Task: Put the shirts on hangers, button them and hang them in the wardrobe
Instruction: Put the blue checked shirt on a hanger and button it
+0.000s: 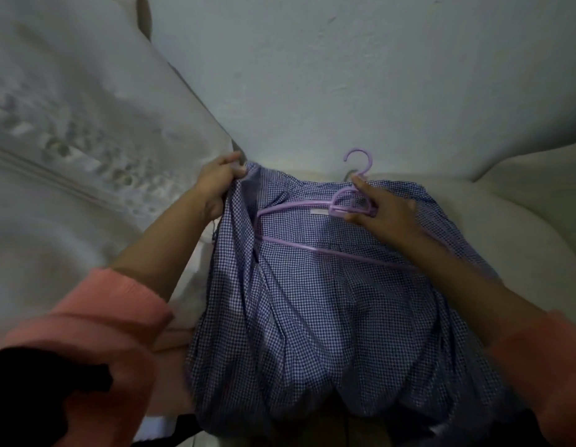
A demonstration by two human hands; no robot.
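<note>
While lying spread open on a pale bed (522, 201), front side up: blue-and-white checked shirt (328, 317), collar end pointing toward the wall (344, 75), lower part bunching in folds toward the near edge of view. Lying inside the opened shirt: lilac plastic hanger (312, 250), hook sticking out past the collar, one arm running under the fabric on the right. Gripping a bunched edge of the shirt at its upper left corner: left hand (217, 185), fingers curling tightly round the cloth. Resting on the hanger's neck just below the hook: right hand (386, 214), thumb and fingers pinching the plastic, forefinger stretching toward the hook. Covering both forearms partway: pink sleeves (119, 317). Lying to the left, touching the shirt's edge: white patterned bedding (70, 156), blurred.
</note>
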